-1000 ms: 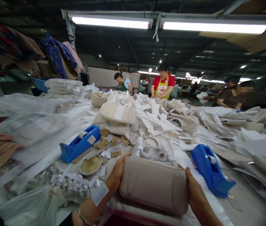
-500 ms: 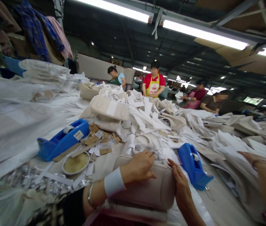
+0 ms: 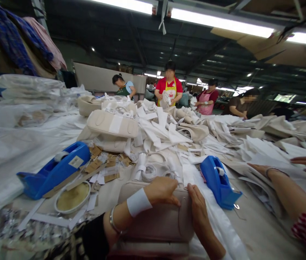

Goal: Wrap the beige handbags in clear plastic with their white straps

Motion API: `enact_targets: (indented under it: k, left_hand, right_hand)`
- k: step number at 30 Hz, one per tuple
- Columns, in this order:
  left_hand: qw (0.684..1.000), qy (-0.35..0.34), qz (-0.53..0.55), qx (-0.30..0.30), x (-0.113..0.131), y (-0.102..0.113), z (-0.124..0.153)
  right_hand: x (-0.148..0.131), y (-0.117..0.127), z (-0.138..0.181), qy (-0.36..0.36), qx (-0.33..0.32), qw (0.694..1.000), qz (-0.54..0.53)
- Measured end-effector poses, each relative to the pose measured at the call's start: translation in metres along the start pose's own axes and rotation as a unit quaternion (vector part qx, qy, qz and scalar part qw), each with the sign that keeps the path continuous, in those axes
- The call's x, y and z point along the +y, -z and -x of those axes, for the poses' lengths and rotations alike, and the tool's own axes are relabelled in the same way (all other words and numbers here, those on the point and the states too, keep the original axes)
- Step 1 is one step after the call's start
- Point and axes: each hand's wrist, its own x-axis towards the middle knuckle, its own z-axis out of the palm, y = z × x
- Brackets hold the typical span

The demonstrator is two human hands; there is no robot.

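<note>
A beige handbag [image 3: 155, 220] lies in front of me at the bottom centre, its smooth bottom panel towards me. White-wrapped handles [image 3: 149, 172] stick out beyond its far edge. My left hand [image 3: 161, 191] reaches over the top edge, fingers curled down on it and thumb on the near face. Against the right end of the bag is my right hand [image 3: 199, 206], fingertips closed at the upper corner. Between them the two hands hold the bag. A white band [image 3: 139, 203] is wrapped round my left wrist.
Blue tape dispensers stand left [image 3: 55, 169] and right [image 3: 219, 182]. A round tin of yellowish paste [image 3: 73, 196] sits by brown tags [image 3: 96, 162]. Another wrapped bag [image 3: 112, 124] lies beyond. At right, a co-worker's arms [image 3: 285, 187] reach over stacked beige pieces. Several people work behind.
My view has shifted, so most things appear further left. Both hands stay on the bag, with the left one flatter over its top edge. The co-worker's second hand has come into view.
</note>
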Motion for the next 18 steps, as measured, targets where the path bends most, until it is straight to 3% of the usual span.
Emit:
enact_targets:
  k: [6,12,15,18]
  left_hand:
    - [1.0,0.0,0.019,0.022,-0.01,-0.008,-0.006]
    - [0.999,-0.006,0.026,0.033,-0.01,-0.013,-0.009]
    - [0.999,-0.015,0.013,0.033,-0.002,-0.011,0.002]
    - [0.989,-0.038,0.023,0.142,0.0,-0.004,0.037]
  right_hand:
    - [-0.002,-0.002,-0.002,-0.026,-0.013,0.998,-0.049]
    - [-0.014,0.005,-0.009,-0.058,-0.089,0.994,0.034]
    - [-0.016,0.003,-0.013,-0.058,-0.077,0.993,0.071]
    - [-0.018,-0.002,-0.011,-0.07,-0.025,0.991,0.112]
